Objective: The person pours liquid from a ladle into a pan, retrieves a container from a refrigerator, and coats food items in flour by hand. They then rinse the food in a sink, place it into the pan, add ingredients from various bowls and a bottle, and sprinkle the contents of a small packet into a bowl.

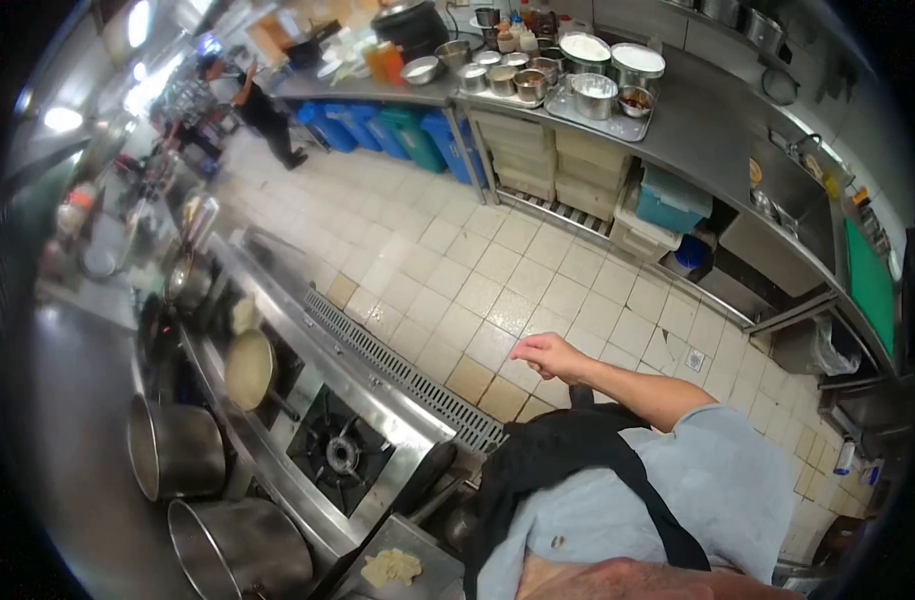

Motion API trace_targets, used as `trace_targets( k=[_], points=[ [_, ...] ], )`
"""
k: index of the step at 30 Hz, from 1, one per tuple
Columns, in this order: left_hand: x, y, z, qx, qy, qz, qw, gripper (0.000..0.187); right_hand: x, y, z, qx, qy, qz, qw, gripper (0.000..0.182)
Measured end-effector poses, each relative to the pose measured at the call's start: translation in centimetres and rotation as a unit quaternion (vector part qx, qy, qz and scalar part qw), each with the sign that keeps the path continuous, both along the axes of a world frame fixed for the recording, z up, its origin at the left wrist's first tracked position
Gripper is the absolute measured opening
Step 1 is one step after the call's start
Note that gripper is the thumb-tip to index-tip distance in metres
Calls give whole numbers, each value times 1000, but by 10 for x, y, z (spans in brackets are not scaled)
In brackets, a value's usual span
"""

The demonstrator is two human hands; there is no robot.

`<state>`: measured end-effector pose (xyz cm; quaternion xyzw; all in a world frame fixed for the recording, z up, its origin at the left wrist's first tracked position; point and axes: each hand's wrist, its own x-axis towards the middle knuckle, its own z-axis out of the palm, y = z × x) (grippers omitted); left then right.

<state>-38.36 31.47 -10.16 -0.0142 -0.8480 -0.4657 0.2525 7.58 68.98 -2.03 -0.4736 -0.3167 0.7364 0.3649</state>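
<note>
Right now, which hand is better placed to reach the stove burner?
Probably the right hand: it hangs open and empty over the tiled floor, near the stove burner. The left hand is not in view.

The right hand hangs empty with loosely curled fingers over the tiled floor, beside the steel stove
</note>
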Motion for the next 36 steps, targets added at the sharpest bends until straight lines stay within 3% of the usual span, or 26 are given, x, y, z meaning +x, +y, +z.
trace_targets(
  k=[6,8,10,12,13,14,15,17,18,21,22,23,25,26,29,31,33,36],
  points=[
    [90,99,14,-76,3,-139,987,43,129,61,-7,2,-34,-51,998,16],
    [112,146,24,-80,-23,-243,967,43,152,88,-10,27,-20,-59,998,15],
    [148,204,44,-62,-124,-350,926,31,160,124,-8,69,-52,-42,995,19],
    [177,258,51,-108,-139,-392,903,32,164,162,4,113,-91,-32,989,23],
    [183,284,48,-150,-137,-411,889,32,167,185,15,202,-138,-16,970,28],
    [178,306,29,-263,-81,-403,873,34,171,207,27,287,-183,-1,940,34],
    [175,330,-4,-148,-17,-469,870,34,180,234,41,287,-193,-10,938,34],
    [177,385,-15,-167,-120,-503,839,33,203,296,70,419,-379,65,823,43],
    [172,412,-39,-118,-151,-527,828,30,216,326,82,432,-401,53,806,43],
    [172,499,-38,-221,-192,-554,779,18,239,403,143,410,-473,14,780,44],
    [152,517,-83,-170,-281,-559,761,19,246,428,158,424,-501,2,754,45],
    [148,543,-79,-172,-283,-566,755,19,254,453,173,436,-530,-7,727,45],
    [152,591,-48,-236,-432,-563,664,18,260,492,209,476,-550,-28,686,45],
    [150,612,-38,-277,-400,-586,649,16,258,508,232,480,-576,-29,661,44],
    [121,649,-73,-257,-372,-604,656,12,267,552,265,502,-702,-33,504,43],
    [111,683,-61,-281,-358,-622,637,14,270,574,283,495,-732,-35,467,43],
    [118,716,-34,-340,-441,-533,636,18,284,601,291,481,-740,-35,469,44],
    [95,745,-65,-295,-502,-522,623,23,305,639,297,464,-761,-61,449,47]
  ],
)
